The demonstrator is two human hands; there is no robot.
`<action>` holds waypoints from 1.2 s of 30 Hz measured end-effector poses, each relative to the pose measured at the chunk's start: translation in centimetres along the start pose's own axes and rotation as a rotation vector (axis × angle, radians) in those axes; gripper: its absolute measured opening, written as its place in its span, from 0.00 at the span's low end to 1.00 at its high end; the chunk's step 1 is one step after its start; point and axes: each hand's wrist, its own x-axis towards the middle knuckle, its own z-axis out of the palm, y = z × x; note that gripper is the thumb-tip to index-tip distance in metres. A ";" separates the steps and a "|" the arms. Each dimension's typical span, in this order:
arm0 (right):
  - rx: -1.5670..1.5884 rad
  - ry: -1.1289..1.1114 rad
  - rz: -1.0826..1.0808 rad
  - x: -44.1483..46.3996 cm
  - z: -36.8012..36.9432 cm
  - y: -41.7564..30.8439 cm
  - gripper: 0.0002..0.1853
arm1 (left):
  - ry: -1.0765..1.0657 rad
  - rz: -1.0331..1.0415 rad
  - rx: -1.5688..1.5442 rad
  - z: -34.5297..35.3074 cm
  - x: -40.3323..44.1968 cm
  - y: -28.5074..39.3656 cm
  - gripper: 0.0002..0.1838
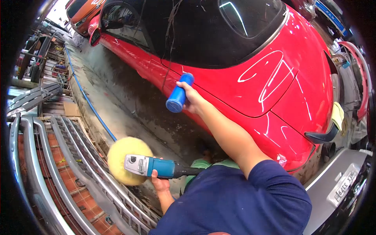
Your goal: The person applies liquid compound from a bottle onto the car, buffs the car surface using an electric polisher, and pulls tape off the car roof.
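My right hand (190, 98) is wrapped round a blue cylindrical bottle (178, 94), held tilted close to the side of the red car (227, 88). Lower down, my left hand (159, 184) grips a teal and silver polisher (160, 167) by its body. A round yellow pad (129, 158) sits on the polisher's head and looks fuzzy at its edge. The pad is apart from the car, on the side of the bumpers. White glossy streaks, reflections by their look, show on the car's red panels.
Several grey bumpers (74, 156) lie in a row at the left. A blue hose (87, 98) runs along the concrete floor. A yellow cloth (337, 115) hangs at the red car's rear. Behind stands a silver car (329, 184); an orange car (83, 17) is at top left.
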 end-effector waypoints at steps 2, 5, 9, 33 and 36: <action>0.076 -0.044 0.026 -3.7 -2.9 0.0 0.41 | -0.018 -0.020 -0.024 0.6 -0.3 -0.6 0.46; 0.208 0.050 -0.049 -12.6 -6.7 0.1 0.40 | -0.044 0.044 0.043 3.3 -1.5 -1.4 0.45; -0.091 0.162 -0.113 -20.6 -14.7 0.8 0.36 | -0.100 -0.010 0.039 5.3 -2.6 -2.3 0.45; -1.208 1.329 -0.909 -8.6 -21.0 -43.4 0.49 | -0.115 -0.206 0.094 2.6 15.8 -1.4 0.45; -1.314 1.361 -0.865 -7.2 -22.2 -45.2 0.51 | -0.078 -0.229 0.025 1.5 16.5 -0.5 0.44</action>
